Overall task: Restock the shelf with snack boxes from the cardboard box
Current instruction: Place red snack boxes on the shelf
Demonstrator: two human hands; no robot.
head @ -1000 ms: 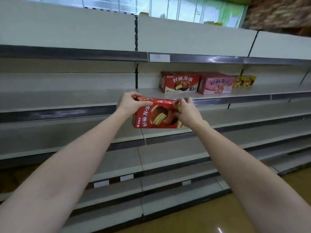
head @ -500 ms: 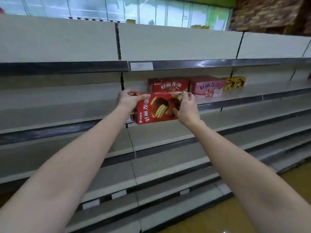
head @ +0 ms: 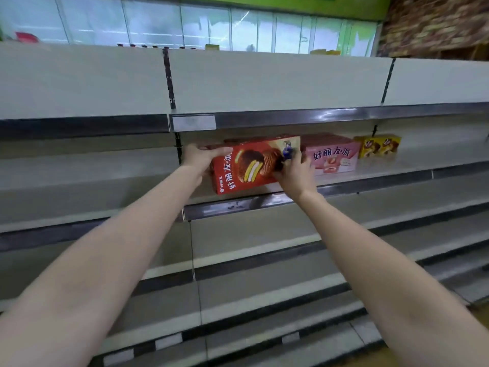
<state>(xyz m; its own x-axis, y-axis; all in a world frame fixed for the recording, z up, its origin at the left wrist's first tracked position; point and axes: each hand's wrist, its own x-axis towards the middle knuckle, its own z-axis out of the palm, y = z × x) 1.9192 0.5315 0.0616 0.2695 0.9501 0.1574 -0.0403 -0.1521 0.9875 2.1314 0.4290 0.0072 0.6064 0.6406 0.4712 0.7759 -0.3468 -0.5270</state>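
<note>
Hands (head: 202,157) (head: 293,173) grip red box (head: 248,165) | rear red box (head: 254,140) mostly hidden

1. A row of glass-fronted cabinet doors (head: 211,25) ran across the top of the frame behind the shelving.
2. A green wall band (head: 264,4) sat above them.
3. A brick-patterned wall (head: 436,22) filled the upper right corner.
4. A strip of yellowish floor (head: 479,311) showed at the lower right edge.
5. A blurred red item (head: 26,37) lay at the upper left.
</note>
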